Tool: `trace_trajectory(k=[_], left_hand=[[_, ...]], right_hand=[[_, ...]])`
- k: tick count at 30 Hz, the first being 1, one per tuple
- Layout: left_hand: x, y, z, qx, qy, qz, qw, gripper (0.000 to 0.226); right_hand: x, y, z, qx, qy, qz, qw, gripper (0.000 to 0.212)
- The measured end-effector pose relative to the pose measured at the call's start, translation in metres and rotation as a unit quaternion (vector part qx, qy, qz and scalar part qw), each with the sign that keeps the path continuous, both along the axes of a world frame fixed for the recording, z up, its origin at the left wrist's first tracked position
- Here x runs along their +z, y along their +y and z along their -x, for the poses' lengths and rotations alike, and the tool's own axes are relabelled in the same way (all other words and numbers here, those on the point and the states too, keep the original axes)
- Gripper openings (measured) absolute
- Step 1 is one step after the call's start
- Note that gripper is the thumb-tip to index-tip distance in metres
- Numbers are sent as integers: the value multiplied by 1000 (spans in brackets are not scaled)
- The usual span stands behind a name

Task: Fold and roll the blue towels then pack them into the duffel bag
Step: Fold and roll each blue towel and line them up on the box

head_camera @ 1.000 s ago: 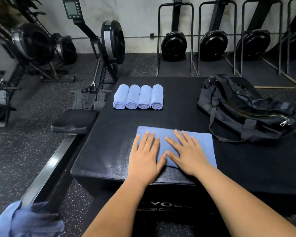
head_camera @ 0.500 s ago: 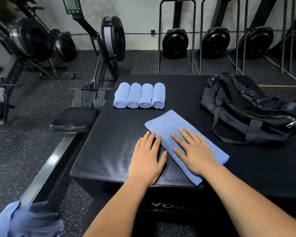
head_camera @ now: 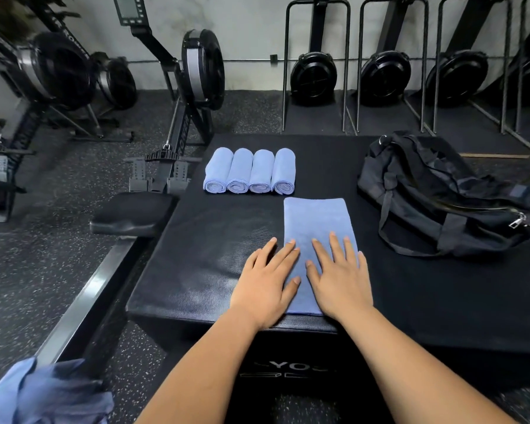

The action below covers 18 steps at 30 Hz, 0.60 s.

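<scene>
Head view: folded towel (head_camera: 317,221) lies flat on black box (head_camera: 196,255), long axis running straight away from the person, near short end by both wrists. Right hand (head_camera: 340,280) presses flat on it, fingers straight. Left hand (head_camera: 265,289) is flat too, straddling its left edge. Nothing gripped. Rolled towels (head_camera: 250,171) beyond, duffel bag (head_camera: 441,194) to the right. Roll likely starts at near end.

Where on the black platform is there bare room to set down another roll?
Bare platform lies left of the folded towel, in front of the four rolled towels; a strip separates that towel from the duffel bag. Crowded: near edge, under left hand and right hand.
</scene>
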<state>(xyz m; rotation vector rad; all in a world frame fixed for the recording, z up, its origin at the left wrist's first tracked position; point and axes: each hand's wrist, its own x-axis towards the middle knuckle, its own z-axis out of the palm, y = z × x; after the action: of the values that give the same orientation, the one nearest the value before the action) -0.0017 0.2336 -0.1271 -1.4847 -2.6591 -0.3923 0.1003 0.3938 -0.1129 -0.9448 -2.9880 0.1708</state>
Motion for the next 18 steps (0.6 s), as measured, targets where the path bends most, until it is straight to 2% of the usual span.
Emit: trace_trajectory(k=[4,9,14,18], left_hand=[[3,2,0,0,13,65,998,68],[5,2,-1,5,34,106,994,76],[6,-14,-9,11,2,59,998,69],[4,-32,-15,-31,-3,29,999,55]], right_hand=[[-1,5,3,12,-5,31,999,68],[-1,21,-26,94,-6,23,995,70],[-1,42,-73,147,-4,-10,989,71],[-3,50,-100,182,14,-21,983,69]])
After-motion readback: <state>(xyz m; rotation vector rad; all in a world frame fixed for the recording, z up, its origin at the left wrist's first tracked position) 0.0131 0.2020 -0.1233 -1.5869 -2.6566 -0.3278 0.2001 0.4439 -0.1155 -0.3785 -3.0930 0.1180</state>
